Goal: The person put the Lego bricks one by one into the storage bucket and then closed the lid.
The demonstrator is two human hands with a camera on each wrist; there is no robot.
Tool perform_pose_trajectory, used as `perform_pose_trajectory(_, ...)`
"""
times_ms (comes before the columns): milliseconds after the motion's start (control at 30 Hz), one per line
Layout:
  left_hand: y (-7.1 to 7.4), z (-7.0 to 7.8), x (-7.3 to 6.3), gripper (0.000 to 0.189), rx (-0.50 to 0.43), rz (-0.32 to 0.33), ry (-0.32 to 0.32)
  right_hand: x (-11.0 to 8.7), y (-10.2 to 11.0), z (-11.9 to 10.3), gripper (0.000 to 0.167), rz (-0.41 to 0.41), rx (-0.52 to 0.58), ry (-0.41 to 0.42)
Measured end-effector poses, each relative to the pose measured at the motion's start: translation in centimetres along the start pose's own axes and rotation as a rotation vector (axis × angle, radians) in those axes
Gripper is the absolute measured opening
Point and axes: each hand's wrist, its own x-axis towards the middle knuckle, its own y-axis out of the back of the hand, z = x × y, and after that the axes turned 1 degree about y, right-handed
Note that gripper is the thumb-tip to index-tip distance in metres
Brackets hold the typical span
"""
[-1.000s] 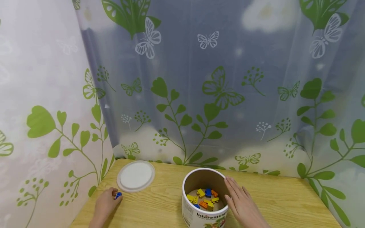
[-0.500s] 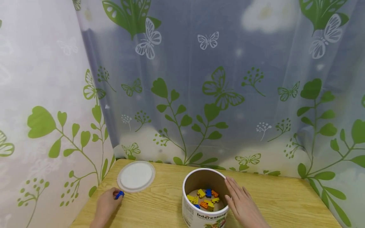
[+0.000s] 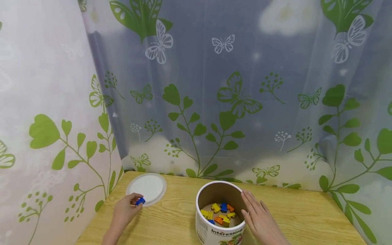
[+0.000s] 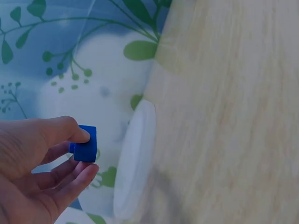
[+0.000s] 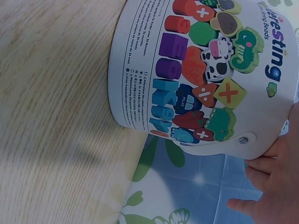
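Between thumb and fingers my left hand point(image 3: 125, 210) pinches a small blue building block point(image 3: 140, 201), held over the near edge of a round white lid point(image 3: 147, 186). In the left wrist view the block point(image 4: 86, 145) shows a flat face with a stud towards the palm. A white printed bucket point(image 3: 202, 227) stands upright at the front middle. My right hand point(image 3: 260, 217) rests with fairly straight fingers on its right rim. Inside the bucket lie several blocks, among them a yellow block point(image 3: 215, 208), a blue block point(image 3: 224, 207) and an orange block point(image 3: 218, 220).
Everything stands on a wooden table point(image 3: 174, 204). A patterned curtain point(image 3: 196, 136) with leaves and butterflies closes off the back, and a pale one point(image 3: 61, 102) the left side. The right wrist view shows the bucket's handle joint point(image 5: 244, 140).
My left hand has moved right and away from me with the blue block, from beside the lid to its near edge. The right hand and the bucket stay where they were.
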Motion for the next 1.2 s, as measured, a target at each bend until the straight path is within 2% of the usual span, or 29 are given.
perform_pose_trajectory(167,-0.4,1.7,0.3,0.021,-0.064,-0.018,-0.034,-0.1,0.0,0.1,0.053,0.006,0.006,-0.004)
perform_pose_trajectory(400,-1.7,3.7,0.7,0.021,-0.121,-0.015,-0.066,0.0,-0.1,0.0,0.053,0.016,-0.011,0.009)
perform_pose_trajectory(633,-3.1,6.0,0.8,0.021,-0.164,-0.008,-0.181,0.0,-0.1,0.0,0.053,0.020,-0.008,0.003)
perform_pose_trajectory(700,-3.4,6.7,0.9,0.021,-0.172,-0.013,-0.190,0.0,-0.1,0.0,0.053,0.022,-0.008,0.002)
perform_pose_trajectory(933,-4.2,9.3,1.6,0.021,-0.191,-0.049,-0.191,-0.1,-0.1,0.0,0.053,0.018,-0.013,-0.001)
perform_pose_trajectory(1200,-4.9,12.7,2.4,0.023,-0.212,-0.092,-0.294,0.0,0.0,-0.1,0.053,0.015,-0.006,-0.001)
